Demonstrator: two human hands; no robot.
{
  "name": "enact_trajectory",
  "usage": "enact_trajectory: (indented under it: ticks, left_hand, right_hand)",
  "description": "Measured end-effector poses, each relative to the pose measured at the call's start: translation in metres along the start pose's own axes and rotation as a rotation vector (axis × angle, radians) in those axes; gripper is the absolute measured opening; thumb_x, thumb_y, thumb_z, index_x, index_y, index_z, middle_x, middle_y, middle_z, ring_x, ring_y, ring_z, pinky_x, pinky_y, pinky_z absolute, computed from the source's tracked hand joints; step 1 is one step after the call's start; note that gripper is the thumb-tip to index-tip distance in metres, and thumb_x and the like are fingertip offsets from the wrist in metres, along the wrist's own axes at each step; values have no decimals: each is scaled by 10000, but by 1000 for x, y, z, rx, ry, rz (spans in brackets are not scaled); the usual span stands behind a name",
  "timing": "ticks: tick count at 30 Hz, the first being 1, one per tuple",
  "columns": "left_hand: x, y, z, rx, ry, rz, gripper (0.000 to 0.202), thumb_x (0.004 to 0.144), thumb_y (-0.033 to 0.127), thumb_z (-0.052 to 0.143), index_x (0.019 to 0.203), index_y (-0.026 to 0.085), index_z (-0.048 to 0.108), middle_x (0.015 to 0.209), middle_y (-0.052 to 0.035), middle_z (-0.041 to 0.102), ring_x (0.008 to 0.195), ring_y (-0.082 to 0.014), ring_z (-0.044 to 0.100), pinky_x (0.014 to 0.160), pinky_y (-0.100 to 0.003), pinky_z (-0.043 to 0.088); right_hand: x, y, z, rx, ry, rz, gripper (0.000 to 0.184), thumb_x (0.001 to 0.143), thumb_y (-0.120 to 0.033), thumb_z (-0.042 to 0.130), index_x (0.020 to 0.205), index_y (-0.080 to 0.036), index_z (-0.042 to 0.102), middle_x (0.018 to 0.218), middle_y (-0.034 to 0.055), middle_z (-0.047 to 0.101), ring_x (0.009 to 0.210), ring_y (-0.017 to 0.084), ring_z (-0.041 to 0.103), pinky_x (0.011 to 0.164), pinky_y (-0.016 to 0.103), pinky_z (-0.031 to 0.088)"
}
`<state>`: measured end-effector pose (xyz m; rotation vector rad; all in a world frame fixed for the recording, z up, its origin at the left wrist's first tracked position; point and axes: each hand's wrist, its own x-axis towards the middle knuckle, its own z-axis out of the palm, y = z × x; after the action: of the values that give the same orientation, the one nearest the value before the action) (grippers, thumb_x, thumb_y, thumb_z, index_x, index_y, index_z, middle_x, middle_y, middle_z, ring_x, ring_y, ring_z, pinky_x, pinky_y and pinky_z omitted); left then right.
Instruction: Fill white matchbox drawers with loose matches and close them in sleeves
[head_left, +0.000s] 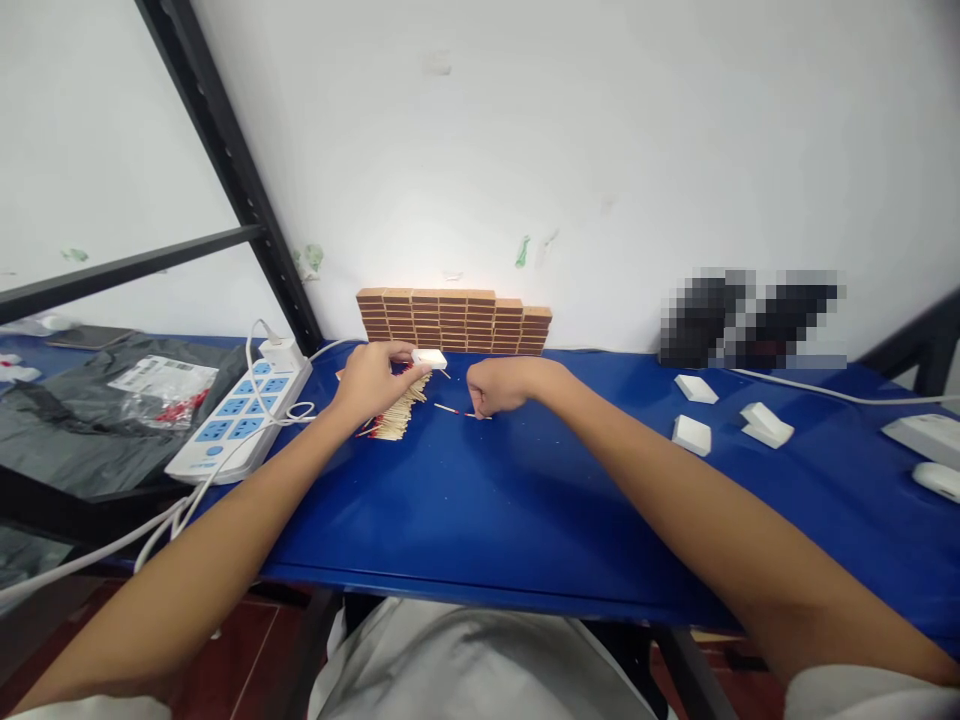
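Observation:
My left hand point(381, 378) grips a small white matchbox tray point(430, 358) between thumb and fingers, with a matchstick poking out near its lower edge. Just below that hand lies a heap of red-tipped matches point(396, 415) on the blue table. To the right, my right hand point(499, 388) is closed in a pinch at the tabletop, its fingertips on a match point(486, 417). Another match point(447, 408) lies beside it, roughly in line. The tray's inside is hidden from me.
Stacked brown matchboxes point(454, 322) stand against the wall behind my hands. Several white trays point(691, 435) lie on the blue table point(480, 520) at right. At left are a power strip point(238, 415) with white cables and a dark plastic bag point(97, 410). Pixelated dark objects point(705, 320) stand back right.

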<state>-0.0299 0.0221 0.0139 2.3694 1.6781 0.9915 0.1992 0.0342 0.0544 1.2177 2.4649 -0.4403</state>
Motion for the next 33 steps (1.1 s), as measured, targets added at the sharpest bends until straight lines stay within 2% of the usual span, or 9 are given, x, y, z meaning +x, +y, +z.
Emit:
enact_trajectory:
  ticks: [4,9,13,16,21,29,33]
  left_hand:
    - [1,-4,1,-2,-4,22,378,868,534,727,1059,219,811,1017,-72,821,904,-272,753,798,-354,546]
    - [0,-4,2,2,-13,49,360,869,527,721,1042,226,813,1029,-66,819,912,-264,747,815,-343,539]
    - [-1,-4,2,2,-16,51,356,868,533,724,1029,228,814,1043,-61,819,906,-265,748,814,-349,534]
    - [0,-3,1,-9,-27,50,355,867,528,726,1047,235,814,1032,-56,823,916,-268,753,813,-347,537]
    - [0,-4,2,1,-30,54,366,862,517,733,1083,236,812,1029,-58,824,922,-274,756,803,-349,539]
    - [0,-4,2,-3,-32,54,425,857,549,745,1127,226,808,1033,-63,822,927,-276,754,817,-360,535]
    - [0,-2,2,0,-39,49,452,852,569,746,1141,225,804,1040,-66,821,931,-277,755,827,-360,541]
  right_hand:
    - [0,11,-1,12,-22,23,112,814,-212,749,884,-145,805,930,79,779,752,191,650,624,289,420]
    - [-6,24,-7,6,38,108,112,800,-257,793,862,-166,812,930,76,775,782,200,658,638,296,437]
    - [-5,27,-4,5,-19,176,148,794,-229,784,918,-158,821,905,85,770,721,187,648,632,295,442]
    - [0,28,-1,27,-50,129,175,810,-220,754,953,-150,825,876,78,772,699,181,650,630,291,448]
    - [6,24,2,62,-13,10,178,825,-231,725,955,-156,820,907,68,780,722,170,651,631,272,441]
    - [0,4,0,30,-8,23,140,824,-288,764,844,-158,812,905,71,776,716,177,633,607,289,414]
    - [-2,-2,1,23,-25,-6,172,885,-258,685,779,-150,768,860,64,753,661,159,581,591,296,386]
